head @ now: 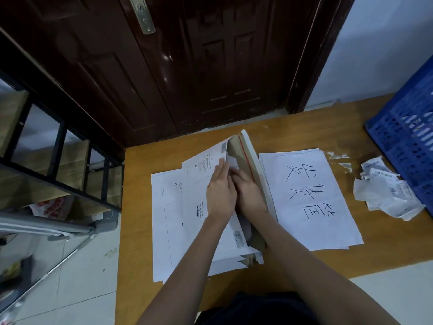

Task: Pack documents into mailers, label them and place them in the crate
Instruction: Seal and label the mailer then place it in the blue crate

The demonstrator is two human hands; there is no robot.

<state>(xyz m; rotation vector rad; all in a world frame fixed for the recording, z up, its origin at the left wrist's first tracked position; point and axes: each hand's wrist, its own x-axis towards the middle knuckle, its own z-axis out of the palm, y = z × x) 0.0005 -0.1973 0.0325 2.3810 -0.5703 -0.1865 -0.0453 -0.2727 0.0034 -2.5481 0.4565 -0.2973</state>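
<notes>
Two hands at the mailer (243, 156), worktop (304, 261) centre. Your left hand (220, 193) lies flat, fingers straight, holding the top flap open. Your right hand (248, 195) reaches inside; grip hidden, can't tell. Card looks stiff and light: hold it by the edge. Crate (407, 127) at 2 o'clock.

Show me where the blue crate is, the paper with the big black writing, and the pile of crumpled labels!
blue crate (407, 137): head view, on its perforated side wall.
paper with big black writing (309, 198): head view, on the sheet's middle.
crumpled labels (386, 191): head view, on the pile's middle.
</notes>
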